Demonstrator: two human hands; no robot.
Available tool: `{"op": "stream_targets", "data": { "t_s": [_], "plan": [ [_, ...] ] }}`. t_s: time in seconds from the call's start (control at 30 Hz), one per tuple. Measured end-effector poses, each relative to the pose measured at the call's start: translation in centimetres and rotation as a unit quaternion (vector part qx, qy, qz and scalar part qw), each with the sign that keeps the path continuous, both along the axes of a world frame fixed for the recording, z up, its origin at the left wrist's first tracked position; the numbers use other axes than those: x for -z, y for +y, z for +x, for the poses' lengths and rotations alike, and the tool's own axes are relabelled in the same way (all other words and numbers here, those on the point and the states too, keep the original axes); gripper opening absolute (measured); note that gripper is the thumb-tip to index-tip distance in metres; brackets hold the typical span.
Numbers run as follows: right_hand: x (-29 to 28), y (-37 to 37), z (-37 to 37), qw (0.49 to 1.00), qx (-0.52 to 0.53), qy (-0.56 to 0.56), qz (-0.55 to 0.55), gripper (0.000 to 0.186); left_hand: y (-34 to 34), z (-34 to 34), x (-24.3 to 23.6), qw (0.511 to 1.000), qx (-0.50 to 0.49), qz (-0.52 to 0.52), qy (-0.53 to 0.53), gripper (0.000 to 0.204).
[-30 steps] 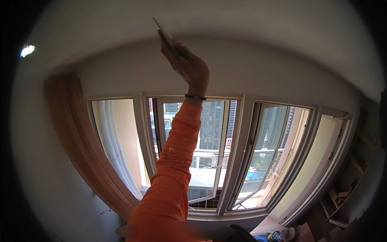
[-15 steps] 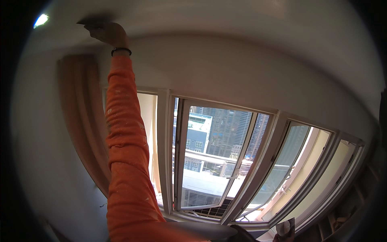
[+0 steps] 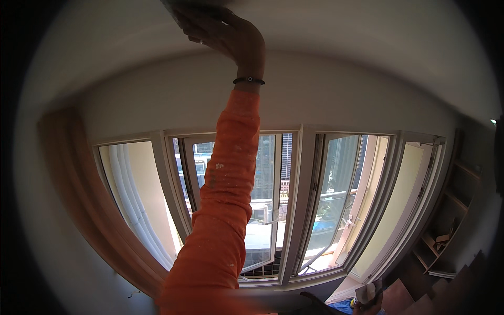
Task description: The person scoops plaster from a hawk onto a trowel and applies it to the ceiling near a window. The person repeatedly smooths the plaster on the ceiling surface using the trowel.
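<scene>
Left hand (image 3: 231,37) high overhead, bent back at the wrist, and you've got your fingers wrapped around a dark flat tool (image 3: 202,7) up by the ceiling (image 3: 336,21); its far edge runs out at the top of view, so contact can't be told. Bare ceiling spreads to both sides of you, plain wall (image 3: 325,89) below, the window frame (image 3: 306,210) lower, the brown curtain (image 3: 68,178) well off left. Down right, near the lower rim, your right hand (image 3: 369,308) grips a pale piece (image 3: 366,292), shape unclear, shelves (image 3: 455,197) beyond.
</scene>
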State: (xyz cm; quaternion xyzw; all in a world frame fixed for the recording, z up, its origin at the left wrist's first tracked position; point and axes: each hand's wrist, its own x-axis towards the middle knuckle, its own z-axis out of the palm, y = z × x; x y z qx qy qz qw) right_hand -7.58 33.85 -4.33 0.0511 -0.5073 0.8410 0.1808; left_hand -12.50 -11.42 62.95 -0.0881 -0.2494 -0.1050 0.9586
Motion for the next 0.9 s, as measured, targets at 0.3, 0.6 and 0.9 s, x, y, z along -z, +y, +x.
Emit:
{"op": "stream_targets", "data": {
  "t_s": [0.3, 0.6, 0.9],
  "plan": [
    [-2.6, 1.1, 3.9, 0.948, 0.198, -0.067, 0.238, 0.046, 16.6, -13.5, 3.4, 0.992, 0.014, -0.108, -0.058, 0.070],
    [-5.7, -3.5, 2.5, 0.971, -0.068, -0.108, -0.200, 0.048, 14.3, -0.9, 40.2, 0.661, 0.463, -0.021, -0.590, 0.043],
    [-3.7, -13.1, -0.3, 0.856, -0.360, -0.229, -0.293, 0.049, 15.0, 13.3, 51.5, 0.489, 0.396, -0.353, -0.692, 0.053]
  ]
}}
